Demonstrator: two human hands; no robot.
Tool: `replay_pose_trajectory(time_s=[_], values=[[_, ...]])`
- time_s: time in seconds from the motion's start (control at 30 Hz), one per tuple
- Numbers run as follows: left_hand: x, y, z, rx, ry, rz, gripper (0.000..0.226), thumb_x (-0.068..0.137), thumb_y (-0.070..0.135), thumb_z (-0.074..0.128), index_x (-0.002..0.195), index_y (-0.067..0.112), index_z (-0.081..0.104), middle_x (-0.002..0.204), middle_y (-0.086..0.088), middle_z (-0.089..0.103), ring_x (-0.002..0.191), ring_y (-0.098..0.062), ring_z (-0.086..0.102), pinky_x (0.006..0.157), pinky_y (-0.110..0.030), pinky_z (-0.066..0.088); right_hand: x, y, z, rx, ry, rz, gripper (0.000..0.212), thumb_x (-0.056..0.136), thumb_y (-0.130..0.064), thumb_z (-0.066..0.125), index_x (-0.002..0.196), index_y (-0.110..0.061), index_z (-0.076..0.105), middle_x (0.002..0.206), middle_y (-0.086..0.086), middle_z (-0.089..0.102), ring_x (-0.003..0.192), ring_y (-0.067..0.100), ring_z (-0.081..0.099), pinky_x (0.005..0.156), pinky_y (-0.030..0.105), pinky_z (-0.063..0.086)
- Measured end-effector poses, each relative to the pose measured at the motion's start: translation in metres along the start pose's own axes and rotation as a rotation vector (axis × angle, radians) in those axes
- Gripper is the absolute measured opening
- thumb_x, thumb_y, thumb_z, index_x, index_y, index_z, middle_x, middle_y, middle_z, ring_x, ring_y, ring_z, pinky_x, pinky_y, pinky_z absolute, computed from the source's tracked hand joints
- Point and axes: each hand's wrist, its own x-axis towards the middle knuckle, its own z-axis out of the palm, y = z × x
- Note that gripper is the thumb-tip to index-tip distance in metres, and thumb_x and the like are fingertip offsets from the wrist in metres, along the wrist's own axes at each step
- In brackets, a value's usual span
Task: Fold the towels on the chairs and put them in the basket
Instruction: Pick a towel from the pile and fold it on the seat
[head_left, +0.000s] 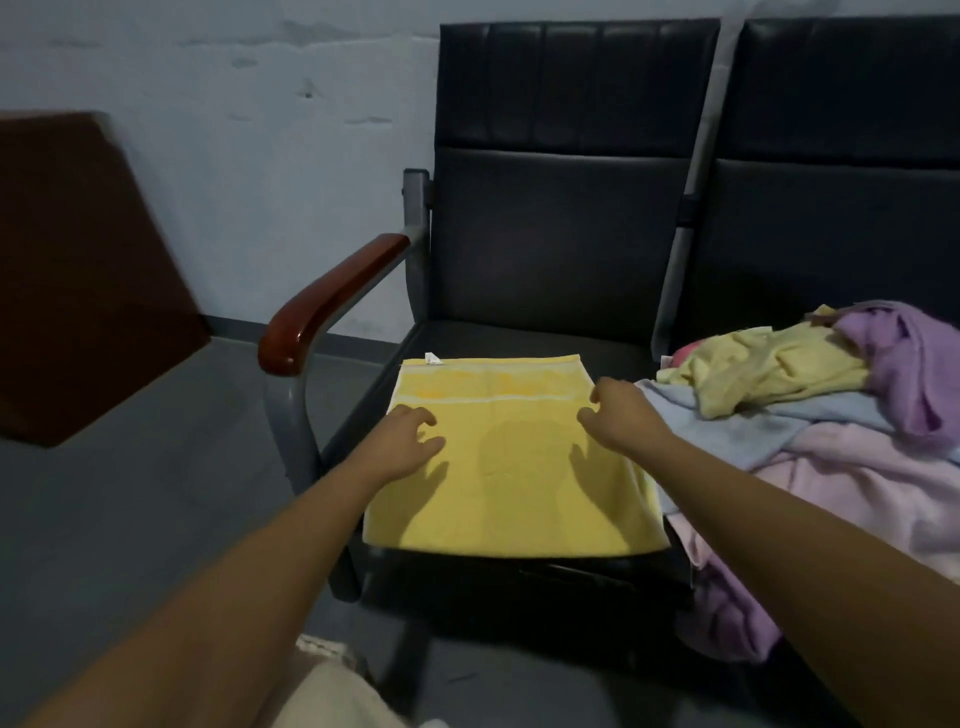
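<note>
The fingers (422, 415) of the left hand (410, 434) are a little curled and a little apart. They pinch nothing. The fingers of the right hand (615, 410) are bent the same way and hold nothing too. Both hands are over the yellow towel (509, 478), the left one at its left edge and the right one near its right edge. Dark shadows lie on the cloth just under them, so I think they are a bit above it, but I cannot tell if the tips touch.

The towel lies flat on the seat of the black chair (561, 234). It looks folded at least once, with neat edges and a small white tag at the far side. The seat's front edge is just under the towel's near edge.

On the next chair (841, 234), just to the right, is a messy pile (831, 415) of more towels: yellow, purple, blue and pink. Some hang off the front. To the left are a red-brown armrest (332, 301), a brown board (88, 270) against the wall, and the grey floor (156, 519).

I think this is the folding step for the yellow towel. The next move needs each hand to pinch a far corner and bring it over to make the towel smaller. Then it goes in the basket, which I cannot see here. The pile has not been folded yet.
</note>
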Motion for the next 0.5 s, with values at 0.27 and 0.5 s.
replay_pose_trajectory(time_s=[0.27, 0.5], values=[[0.122, -0.019, 0.018, -0.009, 0.150, -0.093, 0.038, 0.102, 0.029, 0.049, 0.137, 0.014, 0.053, 0.140, -0.011, 0.049, 0.120, -0.028, 0.053, 0.100, -0.040, 0.045, 0.118, 0.011, 0.046, 0.069, 0.032, 0.037, 0.041, 0.095, -0.022, 0.055, 0.130, -0.001, 0.051, 0.126, 0.018, 0.054, 0.101, 0.032, 0.057, 0.075, 0.034, 0.045], [0.217, -0.043, 0.028, 0.035, 0.228, -0.063, 0.043, 0.106, 0.025, 0.040, 0.147, 0.015, 0.046, 0.150, -0.010, 0.045, 0.136, -0.031, 0.043, 0.113, -0.046, 0.037, 0.200, 0.040, 0.083, 0.026, 0.084, 0.028, 0.040, 0.100, -0.032, 0.054, 0.133, -0.008, 0.053, 0.130, 0.018, 0.053, 0.119, 0.037, 0.050, 0.098, 0.045, 0.046]])
